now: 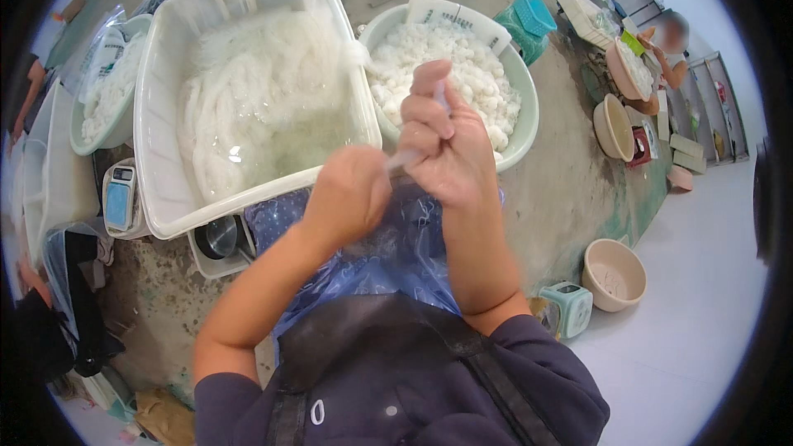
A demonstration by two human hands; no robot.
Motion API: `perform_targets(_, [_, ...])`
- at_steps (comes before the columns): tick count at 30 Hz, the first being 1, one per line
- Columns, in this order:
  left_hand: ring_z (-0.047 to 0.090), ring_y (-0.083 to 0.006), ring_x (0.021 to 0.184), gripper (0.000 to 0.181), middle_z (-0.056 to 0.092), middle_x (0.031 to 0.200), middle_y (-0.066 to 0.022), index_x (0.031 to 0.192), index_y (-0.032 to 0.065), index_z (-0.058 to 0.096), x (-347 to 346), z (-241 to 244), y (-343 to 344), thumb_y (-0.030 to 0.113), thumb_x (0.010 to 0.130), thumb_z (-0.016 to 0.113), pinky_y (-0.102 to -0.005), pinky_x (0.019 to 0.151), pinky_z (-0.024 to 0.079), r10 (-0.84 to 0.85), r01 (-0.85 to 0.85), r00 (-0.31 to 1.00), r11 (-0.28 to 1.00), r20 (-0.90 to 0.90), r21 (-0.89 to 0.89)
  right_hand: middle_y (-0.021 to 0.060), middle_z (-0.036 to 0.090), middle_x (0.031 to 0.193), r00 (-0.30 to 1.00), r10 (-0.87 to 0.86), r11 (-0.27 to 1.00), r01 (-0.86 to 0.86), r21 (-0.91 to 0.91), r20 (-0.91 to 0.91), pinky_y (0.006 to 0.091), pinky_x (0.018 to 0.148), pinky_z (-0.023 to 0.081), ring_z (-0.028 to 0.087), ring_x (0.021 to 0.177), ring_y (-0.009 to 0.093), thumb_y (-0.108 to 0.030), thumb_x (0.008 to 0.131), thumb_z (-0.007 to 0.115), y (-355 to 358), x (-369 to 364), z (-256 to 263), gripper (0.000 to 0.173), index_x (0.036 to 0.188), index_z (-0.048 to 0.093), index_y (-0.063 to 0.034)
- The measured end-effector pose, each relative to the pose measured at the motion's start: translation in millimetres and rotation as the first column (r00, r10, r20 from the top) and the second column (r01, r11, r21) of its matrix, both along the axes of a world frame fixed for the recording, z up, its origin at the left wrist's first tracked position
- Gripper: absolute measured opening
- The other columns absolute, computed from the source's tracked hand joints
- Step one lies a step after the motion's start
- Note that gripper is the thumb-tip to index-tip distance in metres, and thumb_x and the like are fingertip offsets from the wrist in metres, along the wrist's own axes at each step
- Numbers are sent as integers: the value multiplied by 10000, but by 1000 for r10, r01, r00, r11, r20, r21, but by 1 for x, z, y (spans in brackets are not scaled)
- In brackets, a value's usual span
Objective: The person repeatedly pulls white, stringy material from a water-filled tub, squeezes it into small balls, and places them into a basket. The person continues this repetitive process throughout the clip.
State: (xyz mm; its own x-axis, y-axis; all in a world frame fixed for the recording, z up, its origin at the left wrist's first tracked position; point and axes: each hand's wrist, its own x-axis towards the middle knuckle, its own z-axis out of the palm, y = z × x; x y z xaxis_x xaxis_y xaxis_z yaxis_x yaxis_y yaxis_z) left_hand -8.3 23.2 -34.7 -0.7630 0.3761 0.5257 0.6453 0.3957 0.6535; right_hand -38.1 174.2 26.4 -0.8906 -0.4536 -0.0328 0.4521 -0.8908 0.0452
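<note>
My left hand (350, 195), blurred by motion, is closed on one end of a thin strand of wet white fibre (403, 161). The strand runs to my right hand (440, 130), whose curled fingers hold it too. Both hands are in the air above my lap, near the front right corner of a large white plastic tub (260, 198). Water and a mass of long wet white fibre (223, 99) fill much of that tub. Behind my right hand, a pale green basin (526, 136) holds many small white fibre clumps (495, 83) and a white board bearing writing (461, 18).
Left of the tub are another basin of white clumps (111, 96) and a scale (121, 198). A dark pan (220, 235) lies in a small tray below. To the right stand a beige basin (613, 275) and a light blue scale (570, 310). Other people sit around.
</note>
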Motion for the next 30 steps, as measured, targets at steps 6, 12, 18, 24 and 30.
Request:
perform_targets(6, [460,-167,740,209,499,801,-63,920,14,558,-71,57,-33,159,868,416,-298,726,399,-25,-46,988,894,152,446,112,604,992,806,2,-453,529,718,-592,272,519,415,496,598,169,-115,866,507,50,-15,-124,187,1027,473,-26])
perform_targets(12, [430,-107,697,316,483,798,12,1104,73,570,-97,60,-24,248,863,464,-245,686,399,19,-180,874,941,486,285,108,621,981,983,107,-24,155,988,-152,272,627,465,611,823,168,-64,787,546,7,19,-180,343,1118,497,8])
perform_targets(18, [401,-74,643,304,408,712,49,1176,61,509,-71,-20,-32,207,919,439,-214,631,361,-270,-89,423,938,865,336,101,618,1024,989,149,-95,31,995,-17,274,726,469,594,837,158,-118,791,628,35,40,-170,204,942,590,15])
perform_targets(24, [454,-78,672,319,450,734,37,1182,32,471,-59,-23,24,234,943,407,-230,706,428,-430,-399,397,715,811,575,181,456,1308,611,516,-646,738,196,-601,385,989,333,373,1247,291,-225,810,655,11,11,-86,223,950,646,-51])
perform_targets(30, [529,-163,675,417,449,670,23,1143,6,473,-59,68,-24,363,943,394,-239,606,420,-874,-276,333,268,353,923,215,386,1338,653,78,418,664,619,-753,360,1008,314,359,1257,315,-197,867,578,-46,-9,-37,530,1328,345,-81])
